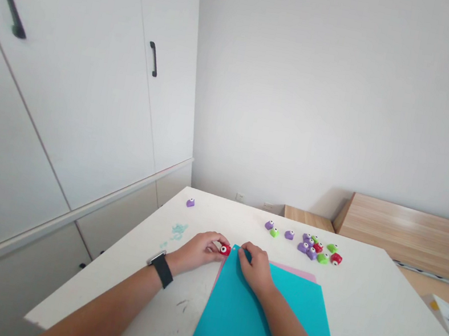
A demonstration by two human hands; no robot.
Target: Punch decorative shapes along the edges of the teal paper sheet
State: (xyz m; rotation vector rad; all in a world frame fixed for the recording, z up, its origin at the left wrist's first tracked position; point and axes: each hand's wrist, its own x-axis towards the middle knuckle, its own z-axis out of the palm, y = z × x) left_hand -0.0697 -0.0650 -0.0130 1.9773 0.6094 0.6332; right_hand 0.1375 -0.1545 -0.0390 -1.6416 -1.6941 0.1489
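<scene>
My left hand (200, 252) is closed on a small red paper punch (225, 250) at the far left corner of a teal paper sheet (267, 320). My right hand (255, 267) rests on that same corner, fingers curled and pressing the sheet down beside the punch. A pink sheet (301, 273) lies under the teal one, showing along its far edge. A black watch sits on my left wrist (162, 268).
A cluster of several purple, green and red punches (314, 247) lies beyond the sheets. One purple punch (190, 203) sits alone at the far left, near pale teal paper scraps (178, 230). White cupboards (66, 105) stand left; a wooden bed frame (412, 236) lies behind the white table (388, 324).
</scene>
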